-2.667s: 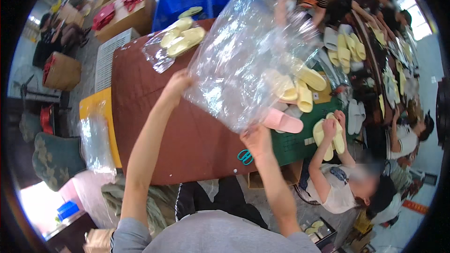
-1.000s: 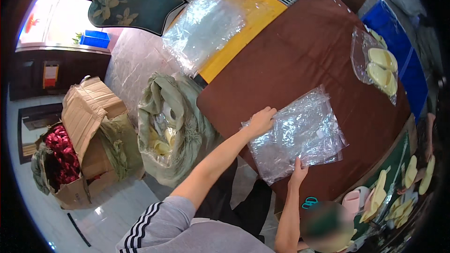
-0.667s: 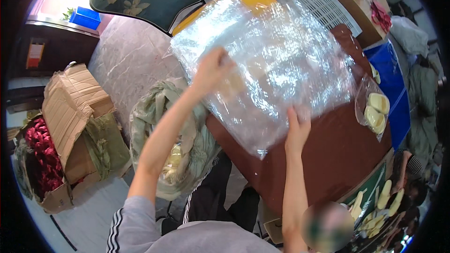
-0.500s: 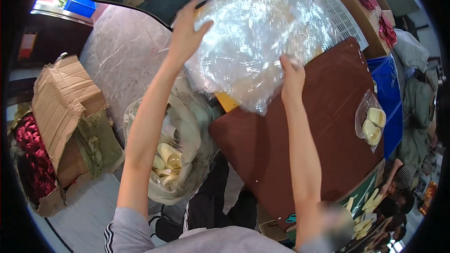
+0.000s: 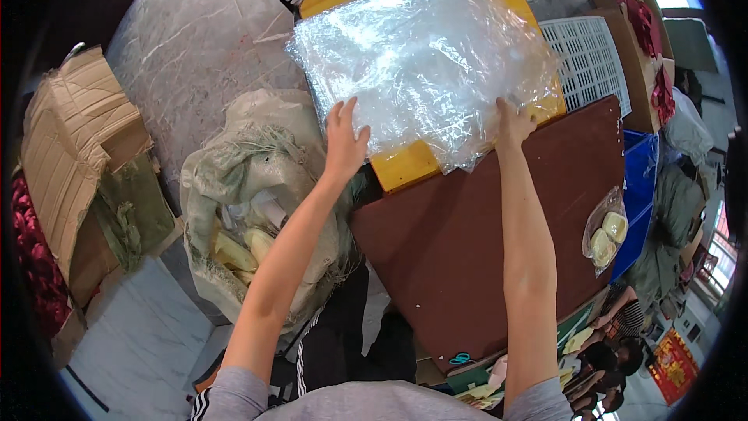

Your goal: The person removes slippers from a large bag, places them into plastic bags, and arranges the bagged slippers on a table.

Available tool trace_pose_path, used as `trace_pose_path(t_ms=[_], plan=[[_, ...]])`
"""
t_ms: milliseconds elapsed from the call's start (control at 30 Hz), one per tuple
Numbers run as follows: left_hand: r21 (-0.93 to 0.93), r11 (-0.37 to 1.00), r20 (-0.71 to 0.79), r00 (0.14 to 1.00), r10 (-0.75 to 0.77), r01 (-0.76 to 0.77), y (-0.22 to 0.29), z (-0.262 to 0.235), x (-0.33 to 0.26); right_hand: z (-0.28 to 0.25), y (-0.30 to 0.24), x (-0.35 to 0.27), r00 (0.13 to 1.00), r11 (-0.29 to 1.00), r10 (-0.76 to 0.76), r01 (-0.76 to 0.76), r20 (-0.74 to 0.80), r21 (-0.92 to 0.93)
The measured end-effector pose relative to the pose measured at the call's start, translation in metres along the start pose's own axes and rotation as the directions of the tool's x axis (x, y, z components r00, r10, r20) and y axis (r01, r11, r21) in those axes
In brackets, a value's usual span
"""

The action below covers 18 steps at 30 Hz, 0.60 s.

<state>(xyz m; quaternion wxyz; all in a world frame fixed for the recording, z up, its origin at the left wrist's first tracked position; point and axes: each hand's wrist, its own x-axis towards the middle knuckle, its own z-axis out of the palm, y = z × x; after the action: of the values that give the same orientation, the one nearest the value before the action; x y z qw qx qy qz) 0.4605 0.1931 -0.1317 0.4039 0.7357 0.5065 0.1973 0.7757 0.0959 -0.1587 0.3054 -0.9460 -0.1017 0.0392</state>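
Note:
A pile of clear, shiny plastic bags (image 5: 421,62) lies spread over a yellow board (image 5: 409,165), crinkled and catching the light. At its near left edge, my left hand (image 5: 345,144) has its fingers apart, the fingertips by the plastic. My right hand (image 5: 514,123) rests at the near right edge of the pile, fingers spread and touching the film; nothing shows gripped in it. Between my arms and beyond lies a brown tabletop (image 5: 483,242). On its right side sits a small clear bag (image 5: 605,232) with pale yellow cup-like pieces inside.
An open woven sack (image 5: 257,129) with pale yellow pieces stands left of the table. Further left is a cardboard box (image 5: 82,121) with dark red material. A white plastic grid crate (image 5: 586,58), another carton (image 5: 623,47) and a blue crate (image 5: 639,179) line the right. Small scissors (image 5: 461,359) lie near me.
The plastic pile has settled lower and flatter on the yellow board, uncovering more of it. My left hand has come off its far left side toward me; my right hand stays by the near right edge.

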Motion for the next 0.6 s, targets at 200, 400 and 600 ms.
trace_pose_path(t_ms=[200,400,600], plan=[[-0.007,0.994,0.028,0.994,-0.108,0.108,-0.014,0.011,-0.003,-0.007,-0.022,-0.036,0.882,0.770,0.134,-0.379,0.451,0.513],[-0.061,0.994,0.041,0.995,-0.086,0.088,-0.027,0.013,0.001,0.034,-0.045,-0.093,0.894,0.626,0.193,-0.430,0.405,0.651],[-0.129,0.975,-0.074,0.979,-0.189,0.179,-0.031,-0.010,-0.003,0.069,-0.060,-0.110,0.873,0.744,0.224,-0.440,0.434,0.502]])
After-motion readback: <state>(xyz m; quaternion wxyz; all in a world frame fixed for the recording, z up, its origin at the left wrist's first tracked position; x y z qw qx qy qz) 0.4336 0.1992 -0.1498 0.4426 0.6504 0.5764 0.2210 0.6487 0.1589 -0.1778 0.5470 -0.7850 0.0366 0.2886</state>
